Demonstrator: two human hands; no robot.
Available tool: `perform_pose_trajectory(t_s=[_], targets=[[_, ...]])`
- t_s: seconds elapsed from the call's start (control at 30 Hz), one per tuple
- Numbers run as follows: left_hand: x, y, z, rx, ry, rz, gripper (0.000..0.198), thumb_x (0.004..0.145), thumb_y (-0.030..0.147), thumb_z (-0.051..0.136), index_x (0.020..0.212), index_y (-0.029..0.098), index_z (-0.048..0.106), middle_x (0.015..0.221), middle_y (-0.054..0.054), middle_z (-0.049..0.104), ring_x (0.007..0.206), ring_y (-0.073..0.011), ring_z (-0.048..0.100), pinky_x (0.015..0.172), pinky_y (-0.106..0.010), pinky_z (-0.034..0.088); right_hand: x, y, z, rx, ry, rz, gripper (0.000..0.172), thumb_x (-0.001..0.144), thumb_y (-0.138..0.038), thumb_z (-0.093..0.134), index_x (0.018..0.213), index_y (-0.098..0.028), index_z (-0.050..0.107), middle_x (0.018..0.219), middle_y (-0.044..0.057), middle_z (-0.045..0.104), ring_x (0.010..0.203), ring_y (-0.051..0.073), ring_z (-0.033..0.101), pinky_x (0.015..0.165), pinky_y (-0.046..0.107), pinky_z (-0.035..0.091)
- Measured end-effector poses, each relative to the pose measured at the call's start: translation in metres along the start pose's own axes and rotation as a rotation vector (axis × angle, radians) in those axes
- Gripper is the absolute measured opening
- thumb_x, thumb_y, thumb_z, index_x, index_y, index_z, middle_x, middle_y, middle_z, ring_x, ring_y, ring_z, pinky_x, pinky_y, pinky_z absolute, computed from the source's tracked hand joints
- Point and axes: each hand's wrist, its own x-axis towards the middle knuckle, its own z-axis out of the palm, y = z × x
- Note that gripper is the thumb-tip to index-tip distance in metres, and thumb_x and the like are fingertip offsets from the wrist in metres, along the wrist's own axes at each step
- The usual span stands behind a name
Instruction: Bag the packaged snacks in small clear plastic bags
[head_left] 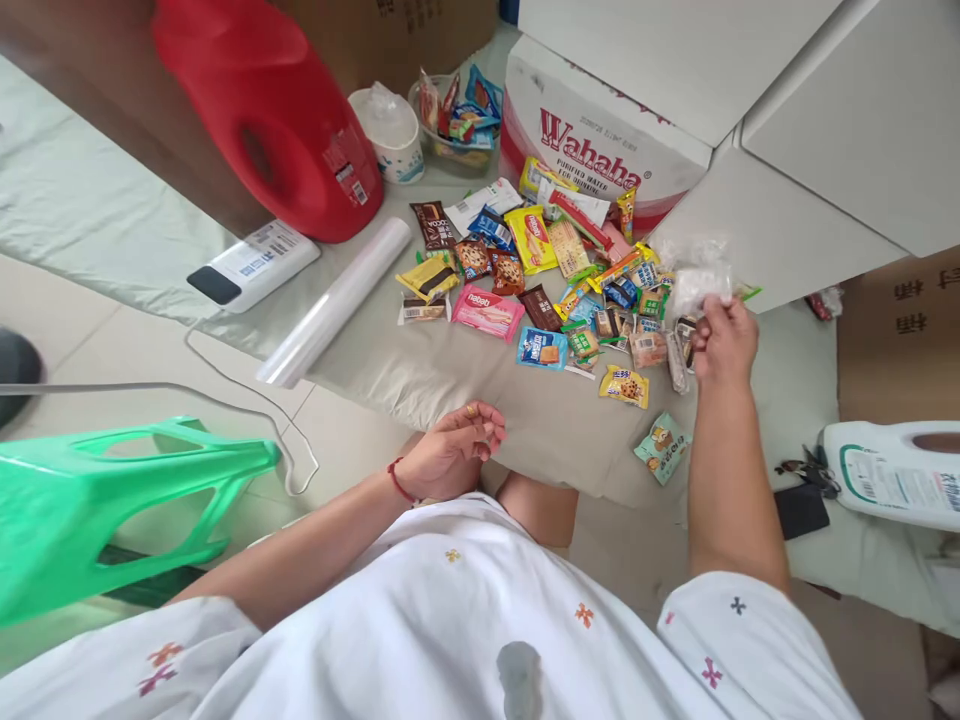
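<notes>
White cloth shirt (390, 610) fills six o'clock, while at three the right hand (724, 338), seemingly at the picking-up step, looks clamped on clear crinkled plastic (694, 285), left hand (459, 437) half-open, lifting likely wanting gentleness.

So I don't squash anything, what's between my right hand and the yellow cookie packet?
In the head view, a slim clear-wrapped snack lies between your right hand and the yellow cookie packet, with bare cloth before the packet.
</notes>
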Motion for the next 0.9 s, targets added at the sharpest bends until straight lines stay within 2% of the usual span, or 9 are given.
perform_pose_trajectory(t_s=[0.07, 0.17, 0.23, 0.3, 0.5, 0.63, 0.73, 0.83, 0.9], targets=[[0.012, 0.005, 0.012, -0.039, -0.06, -0.04, 0.033, 0.086, 0.043, 0.081, 0.103, 0.016, 0.072, 0.102, -0.009, 0.073, 0.087, -0.0163, 0.069, 0.069, -0.025, 0.055, -0.062, -0.012, 0.007, 0.393, -0.14, 0.253, 0.041, 0.072, -0.05, 0.084, 0.084, -0.026, 0.053, 0.068, -0.006, 0.047, 0.051, 0.008, 0.028, 0.045, 0.022, 0.022], [0.037, 0.004, 0.035, -0.111, -0.184, -0.17, 0.048, 0.087, 0.056, 0.076, 0.113, 0.016, 0.071, 0.119, -0.015, 0.072, 0.107, -0.025, 0.069, 0.084, -0.039, 0.06, -0.161, -0.025, 0.04, 0.475, -0.401, 0.533, 0.04, 0.066, -0.05, 0.088, 0.08, -0.025, 0.062, 0.059, -0.007, 0.045, 0.046, 0.007, 0.027, 0.041, 0.02, 0.018], [0.049, -0.003, 0.047, -0.125, -0.233, -0.229, 0.05, 0.083, 0.055, 0.082, 0.111, 0.017, 0.069, 0.106, -0.012, 0.074, 0.097, -0.0244, 0.071, 0.086, -0.043, 0.061, -0.21, -0.027, 0.062, 0.429, -0.51, 0.594, 0.038, 0.068, -0.054, 0.086, 0.081, -0.022, 0.07, 0.053, -0.008, 0.04, 0.046, 0.006, 0.027, 0.042, 0.021, 0.02], [0.056, -0.012, 0.052, -0.119, -0.201, -0.203, 0.05, 0.073, 0.046, 0.091, 0.105, 0.017, 0.066, 0.09, -0.005, 0.073, 0.081, -0.0194, 0.071, 0.08, -0.038, 0.06, -0.237, -0.026, 0.074, 0.378, -0.474, 0.56, 0.039, 0.071, -0.055, 0.084, 0.085, -0.02, 0.075, 0.053, -0.007, 0.044, 0.048, 0.007, 0.028, 0.044, 0.022, 0.023], [0.05, -0.02, 0.033, -0.102, 0.055, -0.034, 0.058, 0.053, 0.035, 0.101, 0.084, 0.017, 0.055, 0.071, 0.004, 0.064, 0.063, -0.01, 0.061, 0.062, -0.023, 0.048, -0.233, -0.018, 0.063, 0.347, -0.113, 0.483, 0.041, 0.065, -0.05, 0.089, 0.09, -0.021, 0.077, 0.074, -0.003, 0.067, 0.062, 0.009, 0.049, 0.053, 0.022, 0.042], [0.041, -0.001, 0.028, 0.018, 0.074, 0.11, 0.05, 0.061, 0.039, 0.097, 0.084, 0.016, 0.059, 0.069, 0.004, 0.06, 0.06, -0.0069, 0.052, 0.057, -0.021, 0.038, -0.227, -0.025, 0.059, 0.59, -0.21, 0.643, 0.04, 0.059, -0.042, 0.095, 0.085, -0.022, 0.071, 0.061, -0.009, 0.051, 0.049, 0.005, 0.037, 0.039, 0.016, 0.029], [0.036, 0.012, 0.033, -0.002, 0.022, 0.221, 0.044, 0.064, 0.039, 0.094, 0.074, 0.015, 0.059, 0.082, 0.0, 0.066, 0.076, -0.0087, 0.059, 0.069, -0.021, 0.044, -0.231, -0.029, 0.062, 0.708, -0.196, 0.693, 0.039, 0.064, -0.04, 0.093, 0.081, -0.023, 0.062, 0.06, -0.012, 0.046, 0.041, 0.002, 0.021, 0.034, 0.014, 0.018], [0.035, 0.014, 0.038, -0.107, -0.047, 0.17, 0.047, 0.064, 0.042, 0.094, 0.075, 0.016, 0.056, 0.095, -0.003, 0.069, 0.089, -0.0136, 0.065, 0.081, -0.026, 0.051, -0.236, -0.029, 0.065, 0.723, -0.133, 0.728, 0.048, 0.062, -0.044, 0.094, 0.074, -0.021, 0.054, 0.056, -0.013, 0.042, 0.04, 0.001, 0.015, 0.033, 0.014, 0.017], [0.038, 0.009, 0.039, -0.116, -0.028, 0.117, 0.049, 0.068, 0.048, 0.091, 0.08, 0.018, 0.054, 0.087, 0.0, 0.066, 0.077, -0.0124, 0.063, 0.072, -0.027, 0.052, -0.238, -0.028, 0.066, 0.671, -0.176, 0.753, 0.052, 0.061, -0.048, 0.096, 0.072, -0.021, 0.053, 0.055, -0.013, 0.039, 0.04, 0.001, 0.015, 0.034, 0.015, 0.015]])
